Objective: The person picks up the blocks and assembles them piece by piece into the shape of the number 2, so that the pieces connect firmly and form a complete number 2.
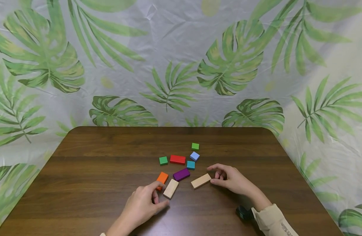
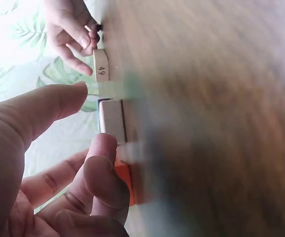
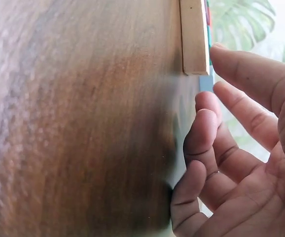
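Note:
My left hand (image 1: 140, 204) is low over the table beside a plain wooden block (image 1: 171, 189), thumb and forefinger apart. Its forefinger partly covers an orange block (image 1: 162, 178); whether they touch cannot be told. In the left wrist view, the plain block (image 2: 113, 119) lies beyond the fingertips with nothing gripped. My right hand (image 1: 231, 178) is at the right end of a second plain block (image 1: 201, 181), fingers loosely bent and parted. The right wrist view shows this block (image 3: 195, 39) close to the thumb, not pinched. A purple block (image 1: 181, 174) lies between the plain ones.
Behind lie a red block (image 1: 177, 159), a dark green block (image 1: 163, 160), a teal block (image 1: 191, 165), a light blue block (image 1: 194, 156) and a bright green block (image 1: 195, 146). The brown wooden table (image 1: 89, 183) ends before a leaf-patterned cloth (image 1: 175, 42). A black device (image 1: 244, 213) is by the right wrist.

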Demonstrator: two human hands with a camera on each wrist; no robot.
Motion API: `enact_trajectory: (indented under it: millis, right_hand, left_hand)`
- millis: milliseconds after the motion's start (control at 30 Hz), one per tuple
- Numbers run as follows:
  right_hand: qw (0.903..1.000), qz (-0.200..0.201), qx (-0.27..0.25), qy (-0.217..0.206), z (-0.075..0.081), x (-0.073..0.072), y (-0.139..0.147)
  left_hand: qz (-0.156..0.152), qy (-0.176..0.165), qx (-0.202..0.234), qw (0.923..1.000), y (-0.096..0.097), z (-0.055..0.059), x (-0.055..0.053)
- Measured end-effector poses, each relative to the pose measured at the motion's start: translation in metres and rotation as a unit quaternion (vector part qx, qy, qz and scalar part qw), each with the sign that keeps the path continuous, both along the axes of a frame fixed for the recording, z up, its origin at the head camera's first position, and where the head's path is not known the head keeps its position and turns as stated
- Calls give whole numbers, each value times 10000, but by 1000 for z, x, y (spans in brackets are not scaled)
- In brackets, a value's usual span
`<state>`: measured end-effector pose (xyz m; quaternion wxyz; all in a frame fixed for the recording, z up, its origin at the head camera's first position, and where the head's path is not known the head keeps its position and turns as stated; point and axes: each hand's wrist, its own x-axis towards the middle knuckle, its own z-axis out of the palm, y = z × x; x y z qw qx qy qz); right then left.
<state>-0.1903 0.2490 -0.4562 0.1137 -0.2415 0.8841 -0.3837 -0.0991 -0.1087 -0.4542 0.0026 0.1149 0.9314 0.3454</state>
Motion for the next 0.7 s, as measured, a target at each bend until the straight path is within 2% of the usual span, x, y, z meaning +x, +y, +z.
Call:
enact_trajectory:
  millis: [467,700]
  right_hand:
    - [10000,21,10,-88,-1,-2,-3]
    - [10000,22,17,-33,-1,-2,-4]
  left_hand:
    - [132,-27,-144,9998,6,-8,0]
    - [210,154,-187,9995,7,-10,-2]
